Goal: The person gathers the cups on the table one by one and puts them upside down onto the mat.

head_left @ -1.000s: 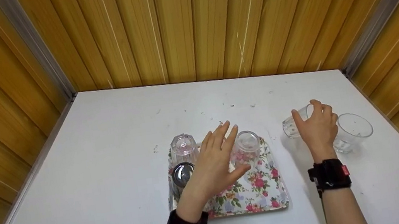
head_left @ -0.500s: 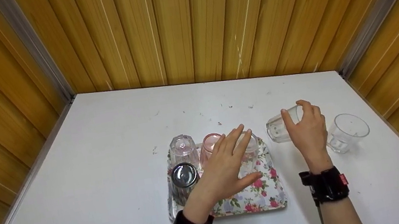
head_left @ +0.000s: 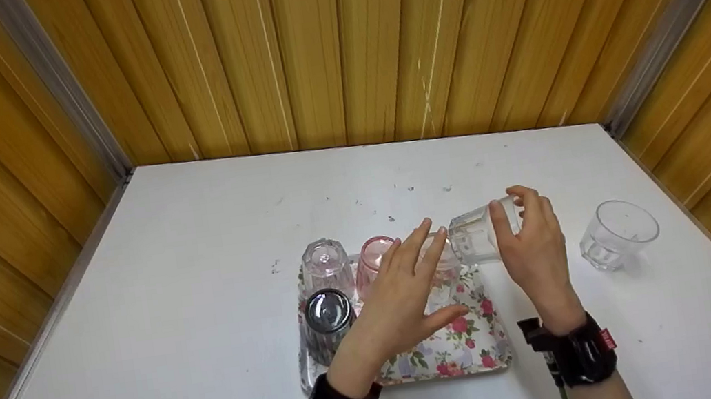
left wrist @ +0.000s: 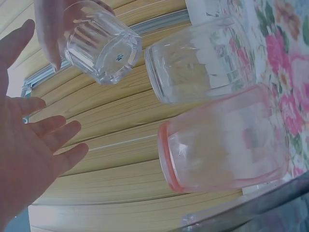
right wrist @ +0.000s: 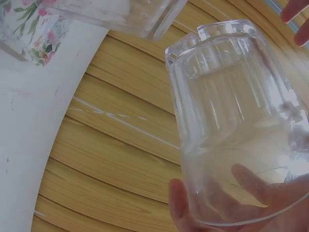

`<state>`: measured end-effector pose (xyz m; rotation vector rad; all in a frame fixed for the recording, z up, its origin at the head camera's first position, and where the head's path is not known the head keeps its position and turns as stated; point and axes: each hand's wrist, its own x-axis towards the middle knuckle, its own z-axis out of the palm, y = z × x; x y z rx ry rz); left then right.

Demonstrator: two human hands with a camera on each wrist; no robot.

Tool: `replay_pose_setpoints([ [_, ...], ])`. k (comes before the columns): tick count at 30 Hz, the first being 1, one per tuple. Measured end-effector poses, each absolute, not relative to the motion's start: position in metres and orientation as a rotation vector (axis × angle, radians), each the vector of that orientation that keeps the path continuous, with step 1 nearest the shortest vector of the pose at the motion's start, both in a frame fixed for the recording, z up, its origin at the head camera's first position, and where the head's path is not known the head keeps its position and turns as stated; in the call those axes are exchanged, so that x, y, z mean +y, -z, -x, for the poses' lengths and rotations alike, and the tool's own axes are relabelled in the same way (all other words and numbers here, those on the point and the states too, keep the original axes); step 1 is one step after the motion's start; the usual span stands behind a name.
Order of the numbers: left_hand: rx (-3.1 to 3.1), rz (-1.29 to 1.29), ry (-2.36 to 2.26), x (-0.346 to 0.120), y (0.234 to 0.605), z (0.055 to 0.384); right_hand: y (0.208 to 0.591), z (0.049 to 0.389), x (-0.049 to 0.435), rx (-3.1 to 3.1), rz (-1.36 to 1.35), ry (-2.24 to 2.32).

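My right hand grips a clear drinking glass near its mouth, held tilted at the tray's back right corner with its base toward the left. In the right wrist view, fingers curl round the rim end of that glass. Over the flowered tray hovers my left hand, its fingers straight and spread, holding nothing. Upside down on the tray stand a pink glass and another clear glass, both partly behind the left hand in the head view.
At the tray's left are a faceted clear glass and a dark glass, both upside down. One more clear glass stands upright on the white table to the right. Wood-patterned panels rise behind.
My right hand has carried the clear glass leftward from beside the upright glass to the tray's edge. The left hand has shifted slightly right, uncovering the pink glass.
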<state>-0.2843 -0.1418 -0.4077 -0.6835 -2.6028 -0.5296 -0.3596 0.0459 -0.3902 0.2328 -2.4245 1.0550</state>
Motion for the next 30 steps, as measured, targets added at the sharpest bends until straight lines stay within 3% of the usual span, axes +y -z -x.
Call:
replay_pose_setpoints([
  [30, -2.502, 0.658, 0.556, -0.144, 0.408, 0.286, 0.383, 0.324, 0.027, -2.561, -0.446, -1.421],
])
